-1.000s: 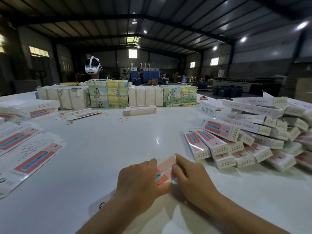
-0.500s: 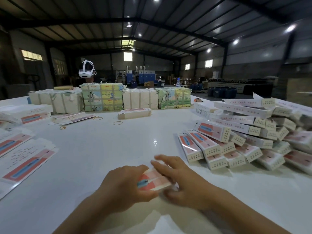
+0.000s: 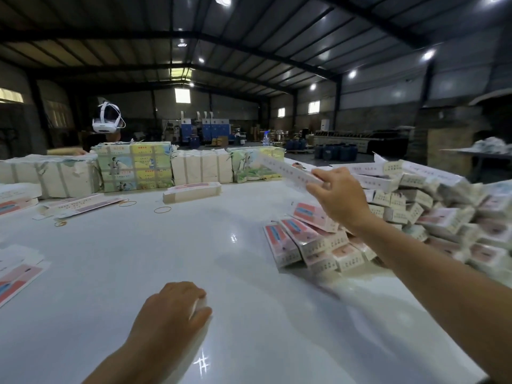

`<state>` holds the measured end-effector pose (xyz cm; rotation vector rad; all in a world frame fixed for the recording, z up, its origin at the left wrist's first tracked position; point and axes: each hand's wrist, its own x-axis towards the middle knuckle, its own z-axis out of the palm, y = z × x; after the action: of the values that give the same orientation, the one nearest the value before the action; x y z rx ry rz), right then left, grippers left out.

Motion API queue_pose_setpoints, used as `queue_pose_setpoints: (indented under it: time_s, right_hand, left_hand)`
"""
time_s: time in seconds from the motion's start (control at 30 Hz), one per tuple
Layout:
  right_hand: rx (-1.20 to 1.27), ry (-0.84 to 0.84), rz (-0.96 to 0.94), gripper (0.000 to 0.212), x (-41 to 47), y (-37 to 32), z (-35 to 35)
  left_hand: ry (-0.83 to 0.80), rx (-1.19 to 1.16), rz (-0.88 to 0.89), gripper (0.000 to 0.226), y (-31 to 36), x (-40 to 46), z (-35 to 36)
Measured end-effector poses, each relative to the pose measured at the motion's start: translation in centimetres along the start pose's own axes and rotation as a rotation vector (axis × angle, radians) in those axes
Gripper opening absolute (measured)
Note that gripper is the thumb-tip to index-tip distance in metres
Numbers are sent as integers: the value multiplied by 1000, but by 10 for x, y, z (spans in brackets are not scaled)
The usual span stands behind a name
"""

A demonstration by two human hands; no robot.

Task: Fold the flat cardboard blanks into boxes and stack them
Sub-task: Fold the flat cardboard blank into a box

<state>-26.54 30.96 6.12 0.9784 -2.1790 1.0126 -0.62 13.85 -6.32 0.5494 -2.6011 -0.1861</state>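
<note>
My right hand (image 3: 336, 196) is raised above the table and grips one end of a long white folded box (image 3: 285, 169), which points up and to the left over the pile of folded boxes (image 3: 415, 217) on the right. My left hand (image 3: 171, 311) rests low on the white table (image 3: 166, 259) with its fingers curled; a blurred pale edge shows at its fingertips, and I cannot tell what it is. Flat pink-and-blue blanks (image 3: 16, 278) lie at the left edge.
Wrapped bundles (image 3: 133, 164) line the table's far side, with a short stack of blanks (image 3: 192, 191) in front of them. Rubber bands (image 3: 162, 209) lie near loose blanks (image 3: 80, 205). A person wearing a white headset (image 3: 106, 120) sits behind the bundles.
Both hands were folding a box near the table's front. My right hand has lifted it up and to the right, toward the pile; my left hand stayed low on the table.
</note>
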Motion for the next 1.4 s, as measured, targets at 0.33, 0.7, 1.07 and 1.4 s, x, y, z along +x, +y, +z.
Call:
queue_pose_setpoints:
  time_s: [0.33, 0.7, 1.07, 1.4]
  right_hand:
    - [-291, -104, 194, 32, -4, 46, 15]
    - [-477, -200, 401, 28, 8, 45, 2]
    - [-103, -435, -320, 30, -103, -65, 69]
    - [-64, -559, -286, 25, -136, -55, 93]
  left_hand:
    - [-22, -2, -20, 25, -6, 5, 12]
    - [-14, -64, -22, 24, -3, 3, 11]
    - [-64, -75, -60, 32, 0, 5, 8]
    - [-188, -293, -230, 32, -14, 16, -20]
